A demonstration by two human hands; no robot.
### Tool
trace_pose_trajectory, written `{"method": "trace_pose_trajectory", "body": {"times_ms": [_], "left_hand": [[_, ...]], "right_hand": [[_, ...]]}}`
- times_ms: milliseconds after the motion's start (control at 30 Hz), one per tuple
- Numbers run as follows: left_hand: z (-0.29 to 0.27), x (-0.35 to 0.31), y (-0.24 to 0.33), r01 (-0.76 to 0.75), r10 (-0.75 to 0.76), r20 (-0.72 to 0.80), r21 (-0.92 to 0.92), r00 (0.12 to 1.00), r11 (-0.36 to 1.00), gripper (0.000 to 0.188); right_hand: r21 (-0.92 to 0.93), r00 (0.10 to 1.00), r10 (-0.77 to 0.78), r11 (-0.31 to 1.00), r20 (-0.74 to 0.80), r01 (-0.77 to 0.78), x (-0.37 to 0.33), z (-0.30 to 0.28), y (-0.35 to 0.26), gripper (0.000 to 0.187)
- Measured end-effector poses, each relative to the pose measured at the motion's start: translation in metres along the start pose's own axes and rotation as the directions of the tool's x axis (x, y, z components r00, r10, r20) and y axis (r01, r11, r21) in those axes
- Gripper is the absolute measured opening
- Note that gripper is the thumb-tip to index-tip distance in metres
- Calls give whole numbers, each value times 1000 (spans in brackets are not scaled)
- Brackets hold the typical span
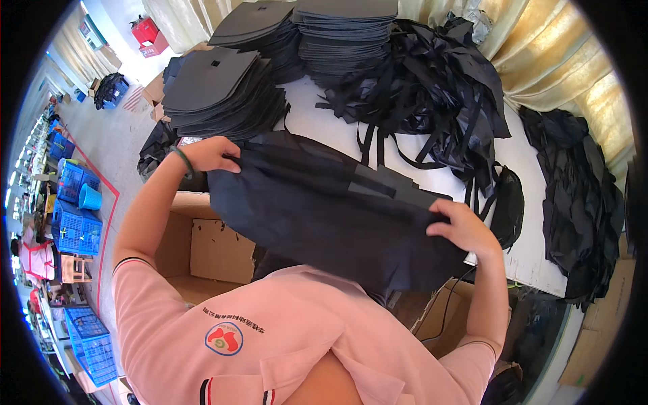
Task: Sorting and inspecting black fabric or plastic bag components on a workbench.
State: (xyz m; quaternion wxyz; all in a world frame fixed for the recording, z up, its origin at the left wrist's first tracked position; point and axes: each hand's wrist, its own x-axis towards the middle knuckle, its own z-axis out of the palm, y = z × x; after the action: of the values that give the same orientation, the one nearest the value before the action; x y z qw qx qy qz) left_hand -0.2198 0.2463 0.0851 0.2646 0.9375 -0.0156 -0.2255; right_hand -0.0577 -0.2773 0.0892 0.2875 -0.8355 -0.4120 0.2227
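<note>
A wide piece of black fabric [317,209] is stretched between my two hands over the near edge of the table. My left hand [214,155], with a dark green bangle at the wrist, pinches its upper left corner. At the other end, my right hand [464,229] grips the fabric's right edge between thumb and fingers. Folds run along the fabric's length, and its lower part hangs toward my lap. Just beyond it lie some flat dark pieces [398,189] and black straps [381,145] on the white table [331,131].
Stacks of black panels [209,94] stand at the table's far left and back. A tangled heap of black fabric and straps [432,81] lies at the back; another black pile [574,196] is at right. An open cardboard box [219,250] sits below the near edge. Blue crates [77,226] line the floor at left.
</note>
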Motion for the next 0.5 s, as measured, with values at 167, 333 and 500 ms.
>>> {"method": "trace_pose_trajectory", "body": {"times_ms": [167, 333, 500], "left_hand": [[12, 56, -37, 180, -187, 22, 194, 982, 964, 38], [25, 85, -48, 252, -237, -90, 233, 967, 939, 41], [22, 89, -35, 334, -317, -107, 234, 942, 913, 37]], "right_hand": [[-281, 970, 183, 933, -163, -223, 25, 28, 49, 35], [-633, 913, -27, 729, -406, -260, 28, 52, 40, 42], [-511, 956, -282, 835, -77, 205, 31, 105, 18, 77]]}}
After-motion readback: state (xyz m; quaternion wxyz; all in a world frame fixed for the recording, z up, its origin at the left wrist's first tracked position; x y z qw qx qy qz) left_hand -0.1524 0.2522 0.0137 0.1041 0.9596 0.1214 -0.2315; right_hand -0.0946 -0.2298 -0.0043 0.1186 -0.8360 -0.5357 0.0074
